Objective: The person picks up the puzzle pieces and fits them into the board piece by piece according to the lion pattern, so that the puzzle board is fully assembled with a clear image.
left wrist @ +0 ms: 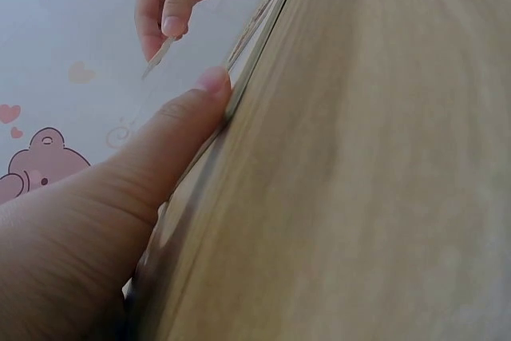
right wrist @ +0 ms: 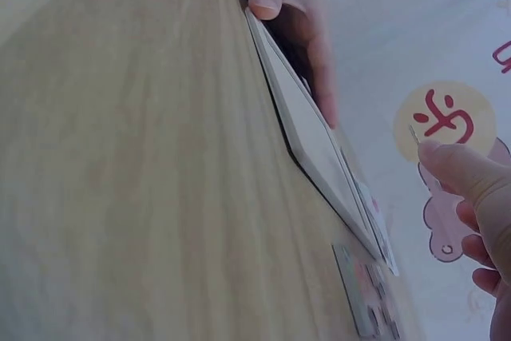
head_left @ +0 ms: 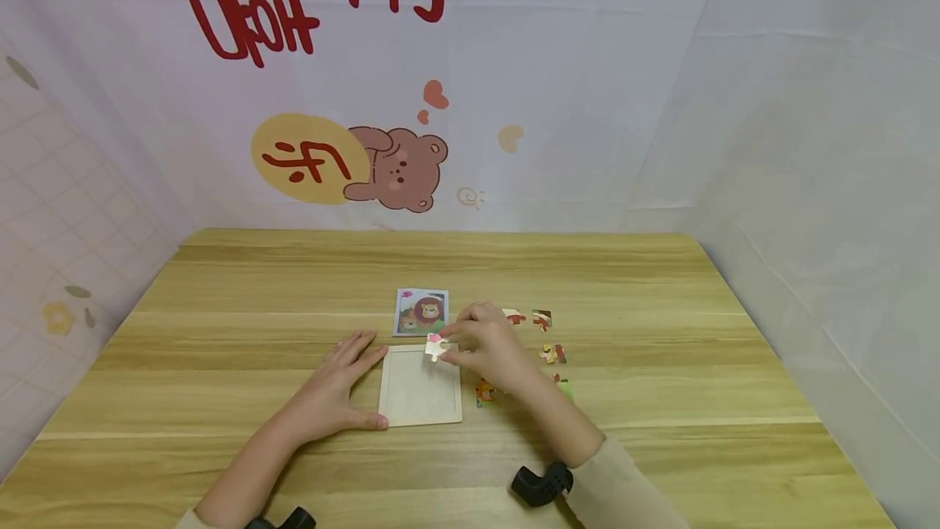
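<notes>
In the head view my right hand [head_left: 490,345] pinches a white jigsaw piece with a pink patch [head_left: 435,347] between thumb and fingers. It is held over the upper right part of a pale puzzle tray [head_left: 420,390]. My left hand [head_left: 334,390] lies at the tray's left side with spread fingers. Its thumb touches the lower left corner and a fingertip reaches the upper left corner. In the left wrist view the thumb [left wrist: 188,121] rests against the tray's edge. The right wrist view shows the tray [right wrist: 311,133] tilted by the camera angle, its surface bare.
A lion picture card [head_left: 421,313] lies just beyond the tray. Several loose jigsaw pieces [head_left: 542,320] are spread to the right of the tray, some partly hidden by my right hand and forearm. A patterned cloth [head_left: 558,104] hangs behind the wooden table [head_left: 624,284].
</notes>
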### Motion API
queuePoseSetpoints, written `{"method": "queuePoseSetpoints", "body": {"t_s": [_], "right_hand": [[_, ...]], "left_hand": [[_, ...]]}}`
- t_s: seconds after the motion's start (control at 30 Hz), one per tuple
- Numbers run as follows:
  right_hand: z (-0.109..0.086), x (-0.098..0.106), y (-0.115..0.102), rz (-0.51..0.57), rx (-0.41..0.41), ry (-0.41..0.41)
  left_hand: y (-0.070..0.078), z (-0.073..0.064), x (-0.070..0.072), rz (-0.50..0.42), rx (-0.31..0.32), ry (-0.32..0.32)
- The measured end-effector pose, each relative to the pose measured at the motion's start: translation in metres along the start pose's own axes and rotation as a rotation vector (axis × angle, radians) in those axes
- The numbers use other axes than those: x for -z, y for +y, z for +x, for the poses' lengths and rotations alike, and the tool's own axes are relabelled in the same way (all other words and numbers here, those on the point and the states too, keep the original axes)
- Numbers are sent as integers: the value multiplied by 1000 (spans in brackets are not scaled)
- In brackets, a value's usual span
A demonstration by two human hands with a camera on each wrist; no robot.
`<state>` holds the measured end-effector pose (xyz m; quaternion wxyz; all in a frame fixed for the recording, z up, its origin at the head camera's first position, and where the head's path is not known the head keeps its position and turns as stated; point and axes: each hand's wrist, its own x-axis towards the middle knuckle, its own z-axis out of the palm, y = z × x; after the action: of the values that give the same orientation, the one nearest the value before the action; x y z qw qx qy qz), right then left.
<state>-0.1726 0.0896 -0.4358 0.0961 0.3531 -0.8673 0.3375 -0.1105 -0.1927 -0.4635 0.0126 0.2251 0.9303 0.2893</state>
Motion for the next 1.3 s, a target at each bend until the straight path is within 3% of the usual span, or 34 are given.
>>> {"method": "queuePoseSetpoints", "body": {"t_s": [0.27, 0.6, 1.3], "right_hand": [[3, -18, -8, -18, 20, -41], [11, -35, -16, -63, 45, -92], [18, -50, -15, -121, -18, -158]], "left_hand": [[0, 0, -1, -5, 19, -28], [-1, -1, 0, 4, 6, -13], [-2, 2, -1, 7, 0, -16]]}}
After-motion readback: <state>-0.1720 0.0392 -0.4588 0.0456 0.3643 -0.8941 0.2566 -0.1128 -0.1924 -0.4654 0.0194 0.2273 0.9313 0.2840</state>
